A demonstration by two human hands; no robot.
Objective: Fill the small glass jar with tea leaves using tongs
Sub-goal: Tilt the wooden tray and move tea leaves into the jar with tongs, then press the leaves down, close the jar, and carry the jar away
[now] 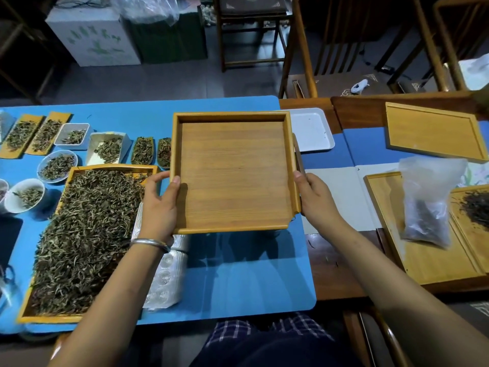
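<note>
The empty wooden tray (232, 173) is gripped at nine and three o'clock by the left hand (158, 207) and right hand (316, 200), fingers curled round its rims; it should be kept level and set down clear of the tea leaves (87, 234).

Left bowl (2, 190) cut off (contents unclear)

one head-worn wide-angle camera looks forward and steeply down from above the person's lap onto a blue table (238, 274), close enough that both forearms fill the lower frame. chairs (254, 33) and floor beyond the table cross the top edge.
</note>
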